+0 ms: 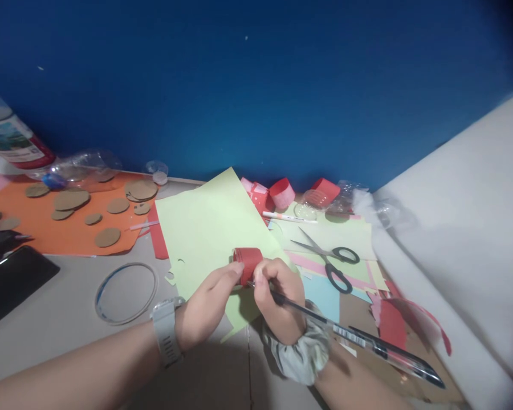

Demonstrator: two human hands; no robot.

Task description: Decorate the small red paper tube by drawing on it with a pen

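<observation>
Head view: red roll (251, 262) snug in left fingers (232, 273), beside right fingers (262, 286) around pen (348, 335).

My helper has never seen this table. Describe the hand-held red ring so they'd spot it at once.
Below the blue panel, find the large pale green sheet. Over its lower part, the left hand holds a small red ring. Unlike the red rings near the panel, it is held, beside a pen in the right hand.

A deep blue wall (256, 85) stands behind; a white panel (474, 199) slants rightward; the tabletop (77, 290) is grey.
</observation>
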